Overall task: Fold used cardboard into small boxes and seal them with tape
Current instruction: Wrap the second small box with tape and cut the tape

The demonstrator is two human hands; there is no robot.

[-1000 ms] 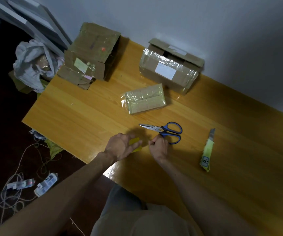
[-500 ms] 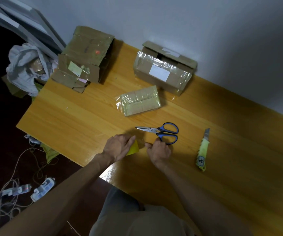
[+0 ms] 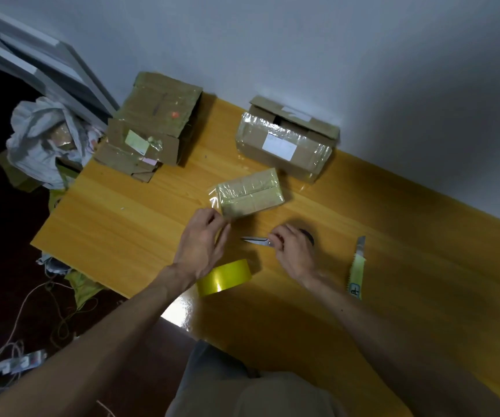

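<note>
Sealing seems in hand. The small box (image 3: 250, 194) lies mid-table (image 3: 116, 224), the tape roll (image 3: 224, 281) near the front edge. The right hand (image 3: 292, 251) grips the scissors (image 3: 254, 240). The left hand (image 3: 202, 242) reaches the box's corner with loose fingers, its hold unclear. Next likely calls for trimming tape.

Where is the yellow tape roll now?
In the head view the tape roll lies on the table near its front edge, just nearer the person than the left hand, left of the scissors.
</note>
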